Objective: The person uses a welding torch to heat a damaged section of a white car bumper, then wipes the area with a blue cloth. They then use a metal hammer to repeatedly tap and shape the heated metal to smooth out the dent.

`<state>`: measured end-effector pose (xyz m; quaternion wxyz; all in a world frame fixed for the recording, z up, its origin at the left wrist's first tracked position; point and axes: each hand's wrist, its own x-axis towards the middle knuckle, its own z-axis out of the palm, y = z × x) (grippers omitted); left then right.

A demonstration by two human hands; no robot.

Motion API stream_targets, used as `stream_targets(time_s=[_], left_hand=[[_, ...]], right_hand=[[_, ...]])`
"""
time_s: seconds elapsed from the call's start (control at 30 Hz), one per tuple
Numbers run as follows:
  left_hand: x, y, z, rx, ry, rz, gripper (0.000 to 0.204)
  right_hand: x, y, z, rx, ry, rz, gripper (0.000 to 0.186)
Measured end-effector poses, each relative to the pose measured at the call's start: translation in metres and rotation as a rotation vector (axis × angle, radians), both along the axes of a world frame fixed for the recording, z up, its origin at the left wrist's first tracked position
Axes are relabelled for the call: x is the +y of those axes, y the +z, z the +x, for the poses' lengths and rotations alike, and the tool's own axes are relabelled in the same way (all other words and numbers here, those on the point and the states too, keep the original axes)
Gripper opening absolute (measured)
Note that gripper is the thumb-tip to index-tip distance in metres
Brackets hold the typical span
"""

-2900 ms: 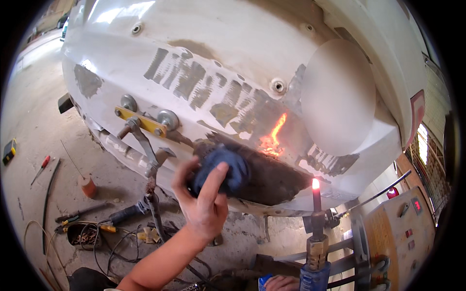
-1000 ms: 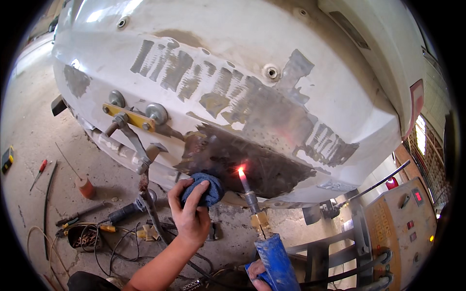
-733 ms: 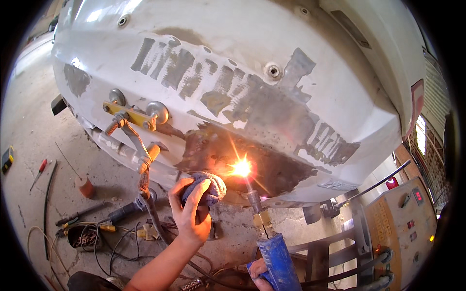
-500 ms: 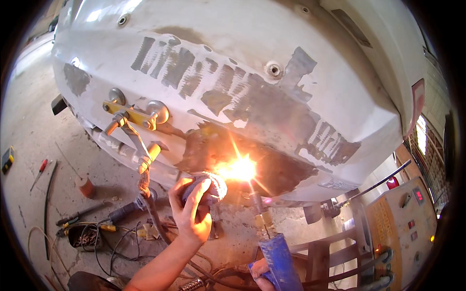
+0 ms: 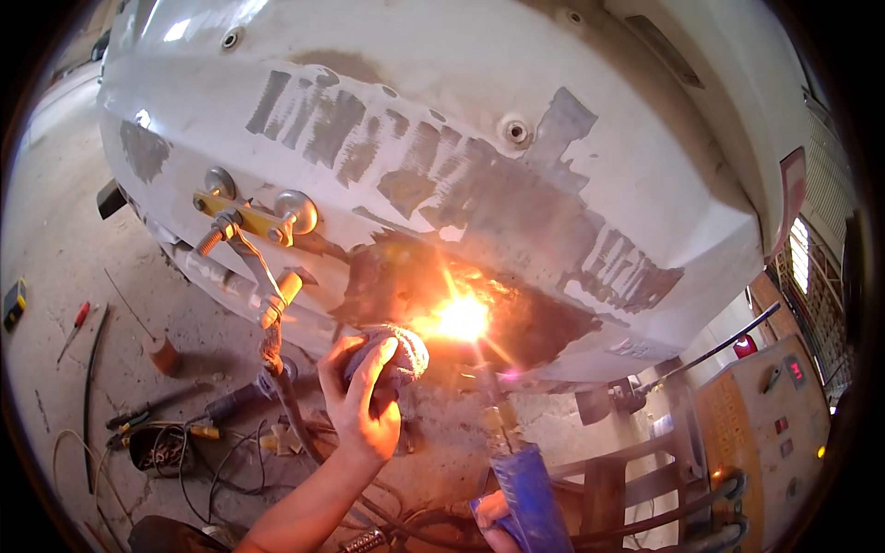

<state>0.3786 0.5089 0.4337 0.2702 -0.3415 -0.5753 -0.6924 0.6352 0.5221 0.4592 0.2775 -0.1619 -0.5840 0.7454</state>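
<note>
A white car body panel (image 5: 664, 194) with grey sanded patches fills the upper part of the view. On its darkened lower area, a bright orange-white glow (image 5: 463, 318) burns at the tip of a blue-handled welding gun (image 5: 530, 488). My right hand (image 5: 495, 518) is closed round the gun's handle, partly hidden by it. The glare hides the tip itself. Just left of the glow, my left hand (image 5: 367, 405) grips a wadded cloth (image 5: 398, 361) close to the panel. The cloth's right edge is lit orange.
A brass-coloured bracket (image 5: 249, 219) with two round pads sits against the panel, a cable (image 5: 295, 410) hanging from it. At right stands a control box (image 5: 765, 405). A tin of small bits (image 5: 161, 452), a red-handled screwdriver (image 5: 81, 315) and loose cords lie on the floor.
The glow has spread over the panel above and right of the gun's tip. Both hands stay almost in place, holding the cloth and the gun.
</note>
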Motion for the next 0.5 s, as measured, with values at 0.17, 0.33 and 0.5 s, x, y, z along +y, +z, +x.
stream_targets(time_s=[0.17,0.33,0.5], left_hand=[[-0.005,0.041,-0.004,-0.002,0.026,0.059,0.038],[0.017,0.041,0.012,0.266,0.053,-0.034,0.046],[0.016,0.034,0.019,0.257,-0.090,-0.035,0.044]], right_hand=[[-0.015,0.014,0.004,0.035,-0.068,0.150,0.034],[-0.022,0.022,-0.001,0.024,-0.096,0.270,0.033],[-0.030,0.024,0.001,0.023,-0.120,0.329,0.032]])
